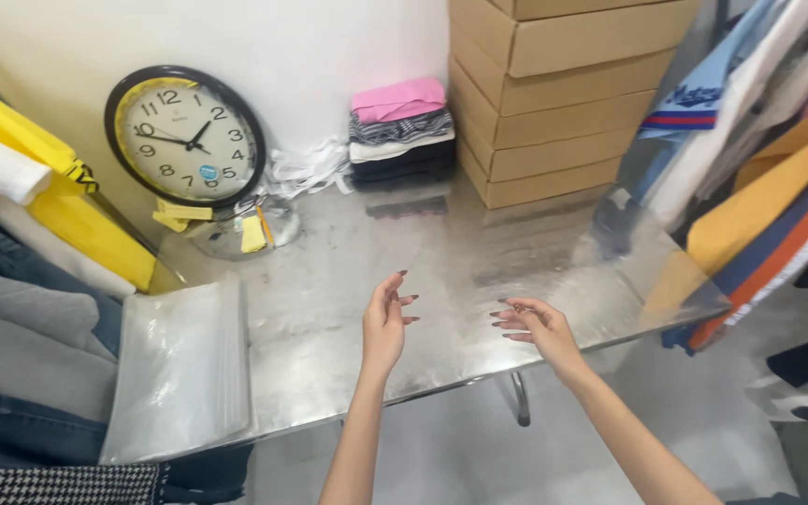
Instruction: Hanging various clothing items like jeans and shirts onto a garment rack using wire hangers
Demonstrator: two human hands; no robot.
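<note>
Hovering empty hands, left hand (383, 323) and right hand (537, 327) fingers spread, above shiny, reflective steel table (441, 252)

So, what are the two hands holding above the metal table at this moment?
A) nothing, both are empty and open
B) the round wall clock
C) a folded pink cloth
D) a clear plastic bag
A: the left hand and the right hand hover with fingers spread over the metal table, holding nothing; the clear plastic bags lie apart.

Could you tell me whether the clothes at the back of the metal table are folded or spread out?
Folded: the clothes sit in a neat stack against the wall.
</note>
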